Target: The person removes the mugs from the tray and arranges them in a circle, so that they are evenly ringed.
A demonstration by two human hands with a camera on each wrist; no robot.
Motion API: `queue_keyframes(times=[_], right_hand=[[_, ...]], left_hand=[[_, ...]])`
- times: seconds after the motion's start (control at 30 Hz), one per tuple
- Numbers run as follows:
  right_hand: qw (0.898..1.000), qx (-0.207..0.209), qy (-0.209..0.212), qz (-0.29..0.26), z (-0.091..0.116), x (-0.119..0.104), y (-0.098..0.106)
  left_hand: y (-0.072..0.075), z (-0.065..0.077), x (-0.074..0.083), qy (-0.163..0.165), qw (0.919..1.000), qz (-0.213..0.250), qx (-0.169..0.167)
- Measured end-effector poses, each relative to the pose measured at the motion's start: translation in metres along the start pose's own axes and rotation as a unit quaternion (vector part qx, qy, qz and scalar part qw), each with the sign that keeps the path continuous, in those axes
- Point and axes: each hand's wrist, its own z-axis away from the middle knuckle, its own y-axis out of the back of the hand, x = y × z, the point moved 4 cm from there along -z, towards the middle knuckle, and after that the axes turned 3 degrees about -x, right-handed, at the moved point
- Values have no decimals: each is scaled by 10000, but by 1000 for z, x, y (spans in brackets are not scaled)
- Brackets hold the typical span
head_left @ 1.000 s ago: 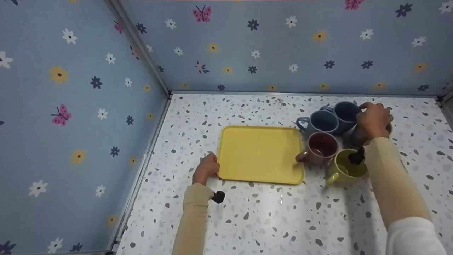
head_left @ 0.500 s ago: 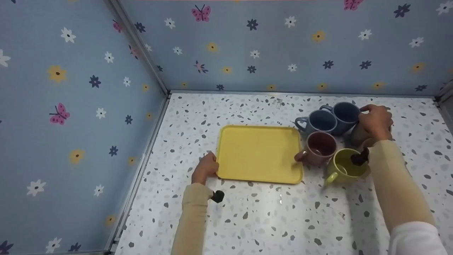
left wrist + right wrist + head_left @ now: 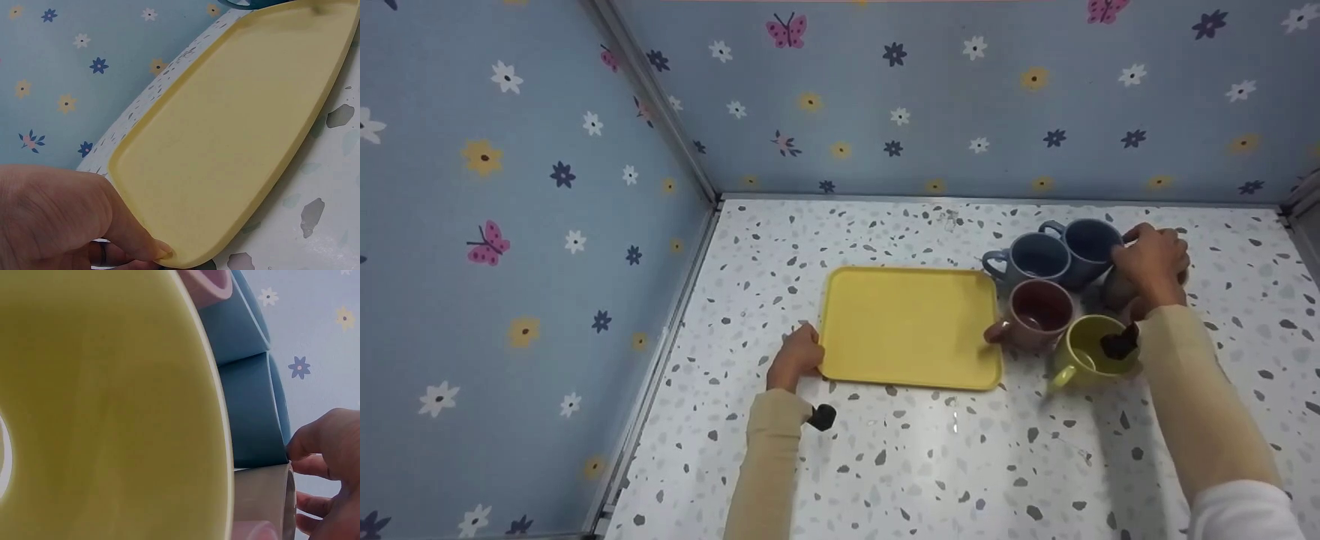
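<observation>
My left hand (image 3: 797,351) pinches the near-left corner of a yellow tray (image 3: 911,326); in the left wrist view the thumb lies on the rim of the tray (image 3: 214,140), with fingers below. My right hand (image 3: 1153,259) reaches over a grey-beige mug (image 3: 1119,291), fingers curled at its rim. In the right wrist view the thumb and a finger of this hand (image 3: 334,467) are where a dark blue mug (image 3: 253,416) meets the grey-beige mug (image 3: 261,492). The hand partly hides the grey-beige mug.
A second blue mug (image 3: 1039,256), a reddish-brown mug (image 3: 1039,307) and a yellow-green mug (image 3: 1091,352) stand close together right of the tray. The reddish-brown mug's handle reaches the tray's right edge. Flower-patterned walls (image 3: 930,97) bound the speckled table (image 3: 915,465) at the back and left.
My right hand has shifted slightly toward me and to the left, staying at the grey-beige mug. The left hand and tray look unchanged.
</observation>
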Motion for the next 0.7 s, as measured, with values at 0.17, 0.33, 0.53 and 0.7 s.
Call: queue_keyframes(times=[0.17,0.33,0.53,0.7], right_hand=[[10000,-23,65,-25,4,-2,0],[9999,-62,46,-130,6,-1,0],[9999,-61,74,-141,7,0,-1],[9998,-61,128,-152,9,1,-2]], left_hand=[[0,-1,0,-4,10000,-81,31],[-1,-2,-1,-20,9999,-129,48],[-1,-1,1,-89,9999,-104,25],[-1,0,1,-29,10000,-74,-8]])
